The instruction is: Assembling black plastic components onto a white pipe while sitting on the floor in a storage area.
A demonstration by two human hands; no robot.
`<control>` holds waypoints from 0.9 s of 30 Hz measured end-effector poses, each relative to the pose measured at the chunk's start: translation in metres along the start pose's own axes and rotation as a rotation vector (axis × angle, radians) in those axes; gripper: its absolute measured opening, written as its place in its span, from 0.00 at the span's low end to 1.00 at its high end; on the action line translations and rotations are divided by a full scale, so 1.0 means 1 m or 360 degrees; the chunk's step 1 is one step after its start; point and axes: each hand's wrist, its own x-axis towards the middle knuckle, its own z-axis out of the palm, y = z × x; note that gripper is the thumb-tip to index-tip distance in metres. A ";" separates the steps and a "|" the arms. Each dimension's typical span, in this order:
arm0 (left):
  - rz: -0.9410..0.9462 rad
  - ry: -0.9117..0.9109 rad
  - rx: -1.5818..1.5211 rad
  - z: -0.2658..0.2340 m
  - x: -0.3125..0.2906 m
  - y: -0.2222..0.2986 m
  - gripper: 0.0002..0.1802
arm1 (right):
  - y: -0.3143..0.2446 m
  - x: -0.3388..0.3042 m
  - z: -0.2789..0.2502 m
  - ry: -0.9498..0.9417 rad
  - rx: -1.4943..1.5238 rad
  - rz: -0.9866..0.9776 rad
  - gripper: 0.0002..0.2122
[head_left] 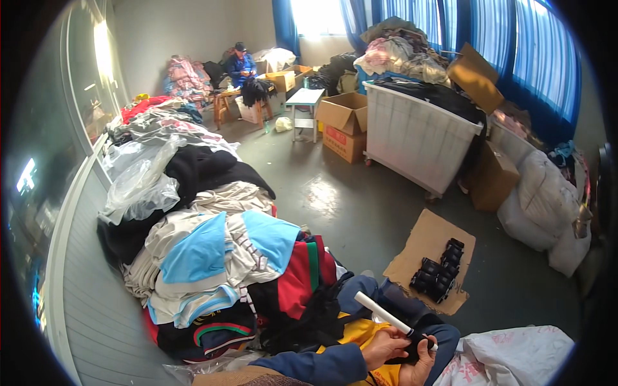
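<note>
A white tube [381, 311] slants across my lap, with black material [415, 345] around its lower part and a white end showing past it. My right hand [420, 365] is closed around that black-covered lower part, thumb on top. The fingers of my left hand [383, 348] are bent and pinch at the black material from the left side; what exactly they hold is partly hidden. Beneath both hands a yellow cloth [360, 330] lies over my legs. Dark cloth [302, 328] bunches just left of it.
On the floor ahead, a flat cardboard sheet [412, 252] carries several black rolled pieces [438, 273]. Heaped clothes [212, 257] line the left wall. A white wheeled bin [415, 132], an open carton [344, 125] and white sacks [541, 199] stand rightward. Another person [241, 66] sits far back.
</note>
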 end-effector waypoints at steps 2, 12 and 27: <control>0.0090 0.0023 0.0025 0.009 -0.005 0.002 0.16 | 0.003 0.002 -0.005 -0.0005 0.0008 0.0005 0.06; 0.0053 0.0025 0.0057 0.001 0.002 -0.004 0.15 | 0.014 0.010 -0.015 0.0004 0.0114 0.0224 0.10; -0.0023 0.0109 -0.0020 0.005 0.008 0.001 0.14 | 0.004 0.012 -0.011 0.0033 -0.0020 0.0113 0.08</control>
